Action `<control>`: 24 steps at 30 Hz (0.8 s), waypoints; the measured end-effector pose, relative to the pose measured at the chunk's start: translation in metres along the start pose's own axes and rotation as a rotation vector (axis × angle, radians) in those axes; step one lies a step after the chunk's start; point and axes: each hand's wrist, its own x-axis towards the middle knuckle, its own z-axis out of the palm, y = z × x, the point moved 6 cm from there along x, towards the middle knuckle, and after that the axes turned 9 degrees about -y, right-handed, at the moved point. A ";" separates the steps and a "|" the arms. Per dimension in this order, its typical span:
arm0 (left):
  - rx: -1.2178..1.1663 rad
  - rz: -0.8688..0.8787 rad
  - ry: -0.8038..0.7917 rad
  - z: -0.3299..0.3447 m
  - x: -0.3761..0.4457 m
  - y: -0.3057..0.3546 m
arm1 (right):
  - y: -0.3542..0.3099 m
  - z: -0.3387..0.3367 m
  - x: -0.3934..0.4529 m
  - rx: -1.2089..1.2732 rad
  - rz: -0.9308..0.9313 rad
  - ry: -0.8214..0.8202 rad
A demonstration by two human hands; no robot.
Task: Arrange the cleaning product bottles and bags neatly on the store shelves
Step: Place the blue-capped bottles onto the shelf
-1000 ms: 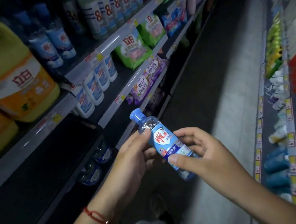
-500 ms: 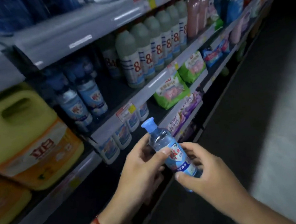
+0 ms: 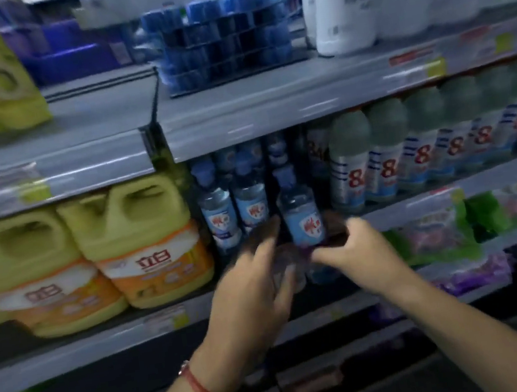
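Standing upright at the shelf edge (image 3: 386, 210), small clear bottle (image 3: 302, 219) sits between both hands, beside matching bottles (image 3: 234, 212) already in the row. Right hand (image 3: 355, 248) pinches its base, fingers curled round the lower part. Left hand (image 3: 253, 284) just left of it, fingers stretched out; contact unclear through blur. Bottle: blue cap, pale blue label with red logo, clear liquid. Yellow jugs (image 3: 143, 243) further left.

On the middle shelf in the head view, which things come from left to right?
Yellow jugs → small blue-capped bottles → held bottle, right hand at its base → grey-capped bottles marked 8.
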 end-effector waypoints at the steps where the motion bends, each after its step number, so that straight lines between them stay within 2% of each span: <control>1: 0.110 0.003 0.040 0.000 -0.001 0.001 | -0.003 0.000 0.014 0.058 -0.044 -0.007; 6: 0.367 -0.101 0.029 0.028 -0.005 -0.017 | -0.012 0.007 0.056 0.205 -0.207 0.065; 13: 0.415 -0.242 -0.005 0.045 -0.010 -0.031 | -0.012 0.023 0.070 0.133 -0.297 0.013; 24: 0.476 -0.288 -0.056 0.059 -0.017 -0.025 | -0.006 0.025 0.079 0.072 -0.325 0.008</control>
